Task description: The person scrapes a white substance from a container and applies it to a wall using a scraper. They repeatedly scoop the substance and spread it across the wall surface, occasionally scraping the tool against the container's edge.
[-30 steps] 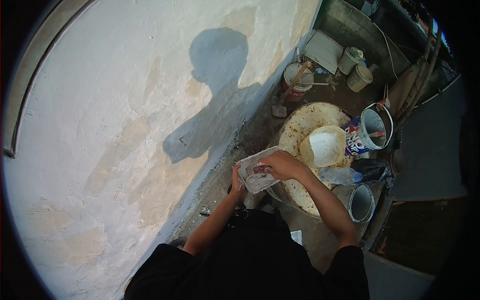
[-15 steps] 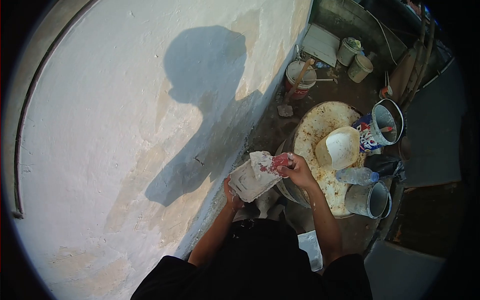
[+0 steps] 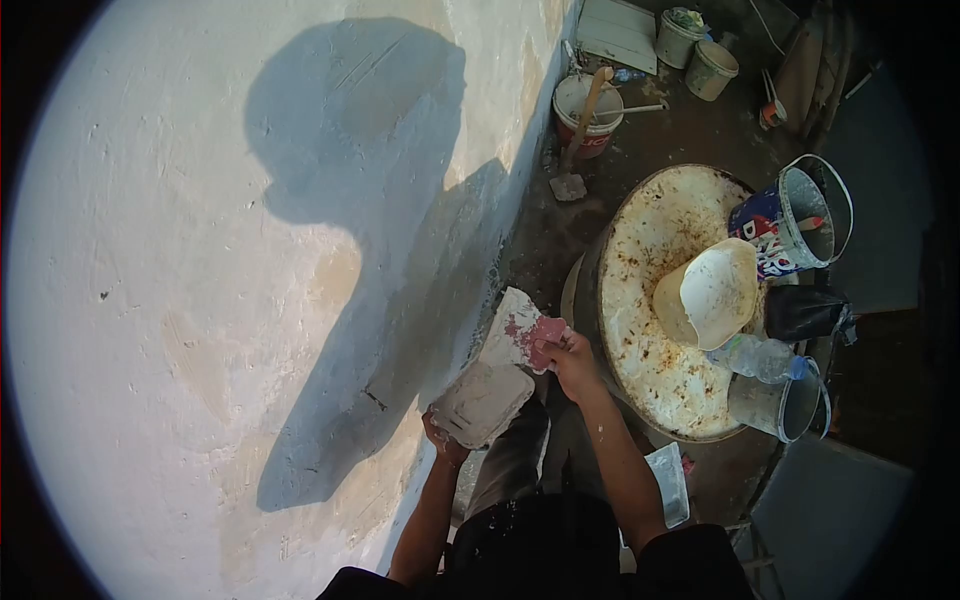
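Note:
My left hand (image 3: pixel 445 440) is closed on the edge of a shallow, putty-crusted plastic tray (image 3: pixel 486 405), held low beside the wall. My right hand (image 3: pixel 573 366) pinches a flat red putty spreader (image 3: pixel 547 334) at its near edge, thumb on top. White putty coats much of the spreader's face and its far end, which points toward the wall. The spreader is just beyond the tray's upper edge. The painted wall (image 3: pixel 200 350) fills the left side, with tan patches and my shadow across it.
To the right stands a rusty-topped drum (image 3: pixel 640 290) bearing a cut plastic container (image 3: pixel 690 300) of white material, a blue paint bucket (image 3: pixel 760 225), a water bottle (image 3: pixel 762 358) and a grey bucket (image 3: pixel 765 403). Behind it are a white bucket (image 3: pixel 588 105) with a wooden-handled tool and smaller pails (image 3: pixel 712 72).
The spreader has moved off the tray's face toward the wall, and the tray now shows more fully. The view has shifted, with the drum lying farther right.

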A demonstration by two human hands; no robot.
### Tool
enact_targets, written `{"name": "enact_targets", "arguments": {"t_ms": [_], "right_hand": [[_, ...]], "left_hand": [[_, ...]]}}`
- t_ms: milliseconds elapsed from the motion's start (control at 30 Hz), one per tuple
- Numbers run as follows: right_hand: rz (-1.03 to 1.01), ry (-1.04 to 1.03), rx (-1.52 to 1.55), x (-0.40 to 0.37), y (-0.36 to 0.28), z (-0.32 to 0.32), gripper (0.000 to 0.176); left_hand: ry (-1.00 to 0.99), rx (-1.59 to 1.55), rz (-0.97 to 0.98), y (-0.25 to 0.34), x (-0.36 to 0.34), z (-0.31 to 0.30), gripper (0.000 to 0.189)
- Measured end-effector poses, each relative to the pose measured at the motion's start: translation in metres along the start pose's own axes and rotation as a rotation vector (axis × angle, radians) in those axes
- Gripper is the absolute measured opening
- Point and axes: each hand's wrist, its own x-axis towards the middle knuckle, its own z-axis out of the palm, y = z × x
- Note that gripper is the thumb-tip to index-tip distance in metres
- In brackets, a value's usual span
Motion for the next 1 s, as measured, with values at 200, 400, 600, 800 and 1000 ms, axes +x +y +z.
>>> {"name": "enact_targets", "arguments": {"t_ms": [200, 400, 600, 800, 1000], "right_hand": [[-0.058, 0.309, 0.001, 0.173, 0.080, -0.046, 0.026], [-0.179, 0.618, -0.616, 0.356, 0.184, -0.086, 0.022], [-0.247, 0.567, -0.794, 0.436, 0.203, -0.061, 0.023], [-0.455, 0.503, -0.812, 0.441, 0.228, -0.061, 0.023], [-0.497, 0.253, -0.710, 0.422, 0.222, -0.080, 0.019]], "left_hand": [[0.198, 0.003, -0.003, -0.025, 0.009, -0.078, 0.070], [0.338, 0.037, 0.012, -0.050, -0.006, -0.104, 0.079], [0.509, 0.128, -0.060, -0.071, 0.007, -0.111, 0.079], [0.567, 0.165, -0.093, -0.076, 0.017, -0.119, 0.080], [0.569, 0.191, -0.121, -0.073, 0.024, -0.113, 0.080]]}}
